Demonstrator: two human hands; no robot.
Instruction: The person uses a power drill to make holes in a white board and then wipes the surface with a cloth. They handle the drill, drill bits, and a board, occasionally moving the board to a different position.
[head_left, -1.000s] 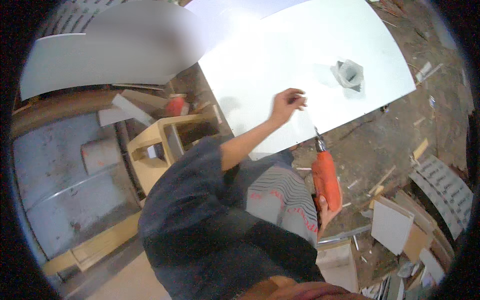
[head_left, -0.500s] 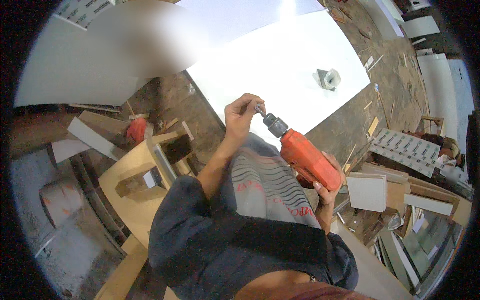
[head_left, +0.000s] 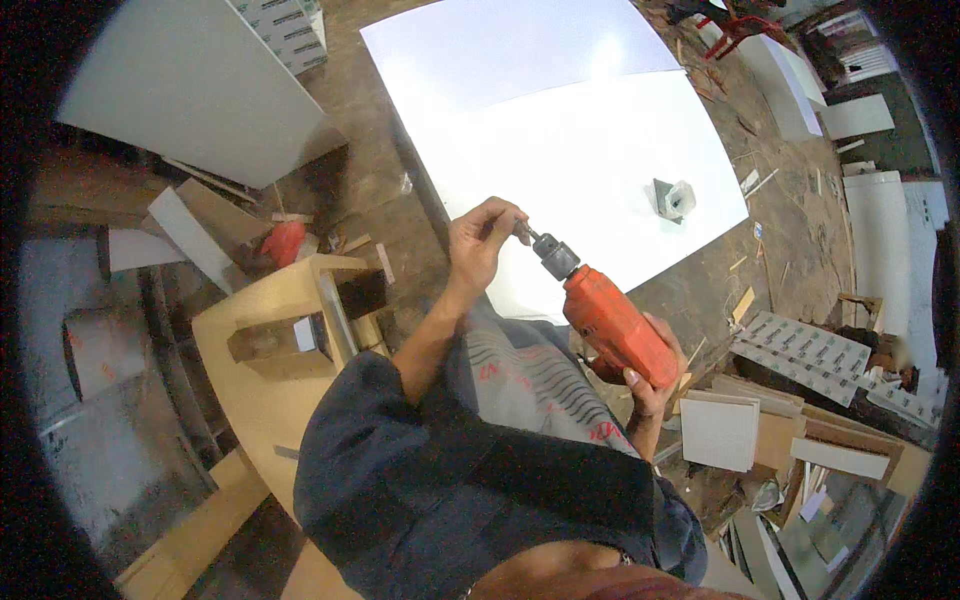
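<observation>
An orange-red power drill [head_left: 620, 335] with a dark chuck [head_left: 555, 257] lies across my front, its nose pointing up and to the left. My right hand [head_left: 655, 375] is wrapped round the drill's rear end; part of the grip is hidden under the body. At the chuck's tip sits a short metal drill bit [head_left: 530, 229], pinched between the thumb and fingers of my left hand [head_left: 487, 238]. Beyond both hands spreads a large white panel [head_left: 560, 140]. On its right part stands a clear plastic bag [head_left: 678, 203] beside a small dark piece [head_left: 661, 198].
A pale wooden cabinet frame [head_left: 250, 375] with a cut opening stands close on my left. Behind it lie a red bag [head_left: 285, 242] and leaning boards [head_left: 200, 237]. Stacked board offcuts [head_left: 720, 432] and a printed panel [head_left: 800, 355] lie at right on the littered floor.
My view has shifted, so the white panel and surroundings sit lower, and the blurred shape at upper left is gone. Both hands keep their hold on the drill and its bit.
</observation>
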